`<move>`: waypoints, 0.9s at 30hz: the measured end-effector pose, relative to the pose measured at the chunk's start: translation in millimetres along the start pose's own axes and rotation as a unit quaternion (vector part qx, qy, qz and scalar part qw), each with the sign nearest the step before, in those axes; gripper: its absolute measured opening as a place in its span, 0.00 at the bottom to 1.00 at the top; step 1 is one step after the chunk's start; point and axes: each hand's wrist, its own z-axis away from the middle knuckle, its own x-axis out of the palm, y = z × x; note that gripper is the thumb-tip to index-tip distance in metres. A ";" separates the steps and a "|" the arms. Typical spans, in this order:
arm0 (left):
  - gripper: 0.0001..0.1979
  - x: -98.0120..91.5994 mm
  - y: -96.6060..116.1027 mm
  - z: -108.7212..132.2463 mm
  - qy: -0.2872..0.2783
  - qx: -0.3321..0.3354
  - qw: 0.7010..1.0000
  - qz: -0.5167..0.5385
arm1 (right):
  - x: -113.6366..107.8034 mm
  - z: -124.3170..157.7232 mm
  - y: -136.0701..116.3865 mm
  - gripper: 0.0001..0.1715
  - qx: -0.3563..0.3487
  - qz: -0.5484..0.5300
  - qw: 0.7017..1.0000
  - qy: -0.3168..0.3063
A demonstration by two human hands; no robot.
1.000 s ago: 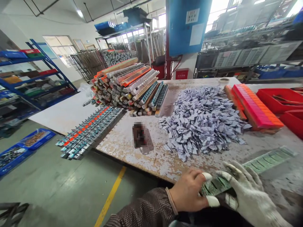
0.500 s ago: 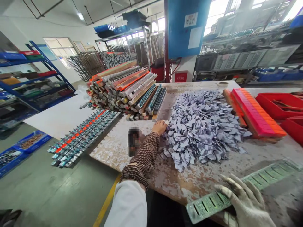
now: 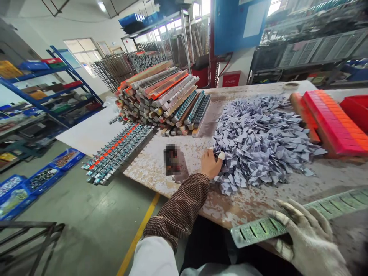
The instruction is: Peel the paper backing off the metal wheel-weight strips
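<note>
Our bare left hand (image 3: 211, 164), with white tape on the fingertips, is reaching out across the worn, paint-flecked wooden worktable (image 3: 161, 172). It has curled its fingers into the near-left edge of the large heap of small pale lilac paper slips (image 3: 258, 142), pinching at a few of them. The brown checked sleeve (image 3: 181, 209) runs back from that wrist over a white cuff.

Our right hand (image 3: 307, 239) wears a soiled white knitted glove and lies spread, fingers open, over the near end of a long green metal strip with slotted cut-outs (image 3: 330, 205). It presses the strip down rather than closing around it. The strip reaches along the table's near edge toward the right, well apart from the heap.

Just left of our left hand stands a small dark object (image 3: 171, 159) that is blurred, so we cannot tell what it is. Farther left, a row of grey bars with orange marks (image 3: 117, 151) overhangs the table edge. Behind it rises a stack of long grey, orange and tan bars (image 3: 161, 97), beside the heap's far-left side. To the right of the heap lies a block of bright pink and orange bars (image 3: 333, 120), with a red plastic bin (image 3: 355, 107) beyond it. Blue steel shelving (image 3: 57, 88) stands off to the left across the green floor.
</note>
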 end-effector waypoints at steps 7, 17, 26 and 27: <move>0.37 29.6 38.0 59.1 0.014 -0.024 0.997 0.078 | -1.9 0.0 0.0 0.19 -0.012 0.010 1.000 -0.019; 0.16 3.0 7.5 59.3 0.013 0.029 0.977 0.211 | -14.6 -4.6 -5.3 0.18 -0.076 0.044 0.995 -0.040; 0.16 -17.7 -2.8 91.3 -0.020 0.110 0.988 0.110 | -5.9 -6.0 -15.4 0.19 -0.098 0.052 0.992 -0.067; 0.16 -16.8 1.6 88.5 -0.020 0.115 0.988 0.100 | -4.9 -5.1 -16.7 0.19 -0.101 0.054 0.991 -0.070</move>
